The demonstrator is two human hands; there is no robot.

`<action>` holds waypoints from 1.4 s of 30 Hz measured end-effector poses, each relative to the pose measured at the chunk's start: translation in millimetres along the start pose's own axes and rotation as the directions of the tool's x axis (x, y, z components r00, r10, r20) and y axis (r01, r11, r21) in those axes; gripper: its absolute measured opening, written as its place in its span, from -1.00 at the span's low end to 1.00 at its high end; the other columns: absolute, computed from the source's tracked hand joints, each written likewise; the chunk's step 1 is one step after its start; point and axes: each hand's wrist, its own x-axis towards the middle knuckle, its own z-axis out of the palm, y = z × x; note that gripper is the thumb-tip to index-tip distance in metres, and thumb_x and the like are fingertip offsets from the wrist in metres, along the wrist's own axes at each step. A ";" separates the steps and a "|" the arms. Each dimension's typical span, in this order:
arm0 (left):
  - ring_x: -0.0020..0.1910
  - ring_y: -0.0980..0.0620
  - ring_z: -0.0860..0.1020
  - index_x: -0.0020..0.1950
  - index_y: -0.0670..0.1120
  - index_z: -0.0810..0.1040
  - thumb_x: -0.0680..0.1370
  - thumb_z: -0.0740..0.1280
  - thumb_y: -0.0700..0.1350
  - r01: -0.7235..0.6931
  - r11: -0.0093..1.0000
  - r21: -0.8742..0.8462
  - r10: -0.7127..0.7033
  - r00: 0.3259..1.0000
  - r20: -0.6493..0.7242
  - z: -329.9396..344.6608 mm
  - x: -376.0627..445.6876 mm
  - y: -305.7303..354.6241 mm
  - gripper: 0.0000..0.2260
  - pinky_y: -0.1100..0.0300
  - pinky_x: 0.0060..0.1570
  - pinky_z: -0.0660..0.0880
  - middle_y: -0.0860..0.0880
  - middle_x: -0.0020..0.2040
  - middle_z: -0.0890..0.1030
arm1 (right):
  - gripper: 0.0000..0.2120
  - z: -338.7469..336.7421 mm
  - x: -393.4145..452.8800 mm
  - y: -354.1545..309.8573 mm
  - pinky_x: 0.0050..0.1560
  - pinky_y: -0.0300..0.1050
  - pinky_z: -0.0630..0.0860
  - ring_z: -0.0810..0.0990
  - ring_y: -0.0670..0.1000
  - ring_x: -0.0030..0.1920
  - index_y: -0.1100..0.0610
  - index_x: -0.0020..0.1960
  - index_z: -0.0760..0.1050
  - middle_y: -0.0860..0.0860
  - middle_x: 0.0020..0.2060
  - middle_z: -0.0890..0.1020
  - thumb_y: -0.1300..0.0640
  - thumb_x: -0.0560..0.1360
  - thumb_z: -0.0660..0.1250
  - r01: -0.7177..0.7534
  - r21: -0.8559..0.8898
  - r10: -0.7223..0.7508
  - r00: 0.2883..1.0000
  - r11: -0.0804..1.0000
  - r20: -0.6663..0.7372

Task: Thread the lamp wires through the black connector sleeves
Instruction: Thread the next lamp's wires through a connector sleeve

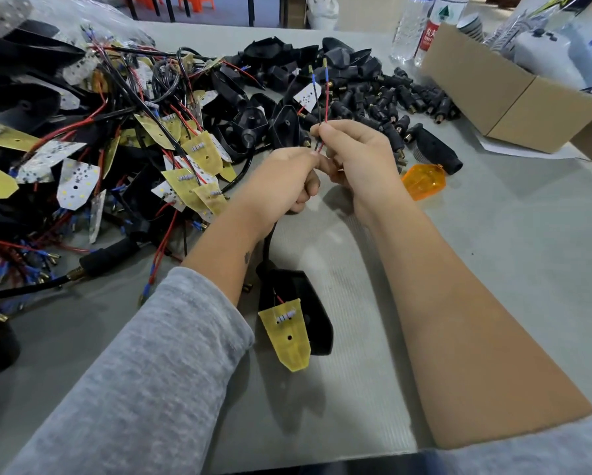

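Observation:
A red and a black lamp wire (323,104) stand upright above my hands, each tipped with a blue crimp and brass terminal. My right hand (356,156) pinches both wires between thumb and fingers. Just below it, my left hand (284,181) grips the black sleeve the wires come out of; the sleeve itself is mostly hidden in the fist. A black cable runs down from that fist to a black lamp housing (301,306) with a yellow circuit board (287,332) lying on the table between my forearms.
A tangled heap of yellow boards, LED plates and wires (116,149) fills the left. Black housings and loose black connector sleeves (383,97) lie behind my hands. An orange lens (424,181), a cardboard box (507,97) and water bottles (414,25) stand to the right.

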 end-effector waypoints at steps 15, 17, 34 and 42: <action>-0.55 0.16 0.40 -0.01 -0.14 0.53 0.68 0.15 -0.12 -0.058 0.996 0.072 0.066 0.991 -0.115 -0.1 1.5 -2.1 -0.80 0.30 -0.55 0.35 0.08 -0.48 0.50 | -0.81 9.2 6.8 5.6 -0.37 -0.29 0.41 0.43 -0.17 -0.48 0.14 -0.17 0.47 -0.03 -0.42 0.51 0.24 0.61 0.21 -0.003 -0.116 -0.009 0.995 0.993 -0.101; -0.55 0.15 0.41 0.00 -0.14 0.53 0.68 0.15 -0.12 -0.056 0.995 0.087 0.065 0.993 -0.099 0.2 1.6 -1.4 -0.80 0.29 -0.54 0.37 0.07 -0.46 0.51 | -0.84 8.7 7.5 6.0 -0.38 -0.33 0.39 0.43 -0.21 -0.50 0.17 -0.14 0.48 -0.01 -0.40 0.50 0.24 0.61 0.22 0.005 -0.101 -0.019 0.990 0.995 -0.141; -0.51 0.14 0.28 -0.02 -0.01 0.49 0.67 0.18 -0.10 -0.126 0.989 0.073 0.136 0.977 -0.162 1.7 -0.7 -3.6 -0.87 0.30 -0.54 0.21 0.05 -0.42 0.45 | -0.87 3.0 0.3 0.0 -0.34 -0.32 0.43 0.52 -0.11 -0.35 0.15 -0.12 0.61 0.00 -0.29 0.62 0.26 0.54 0.30 0.052 -0.151 -0.060 0.997 0.987 -0.048; -0.33 0.14 0.48 -0.13 -0.08 0.50 0.63 0.25 -0.18 -0.110 0.992 0.066 0.123 0.962 -0.243 1.3 1.2 -6.9 -0.86 0.25 -0.37 0.47 -0.02 -0.23 0.54 | -0.92 5.2 -1.2 0.9 -0.28 -0.22 0.48 0.51 -0.07 -0.34 0.21 -0.07 0.59 0.01 -0.34 0.58 0.21 0.55 0.34 0.066 -0.089 -0.067 0.998 0.994 -0.015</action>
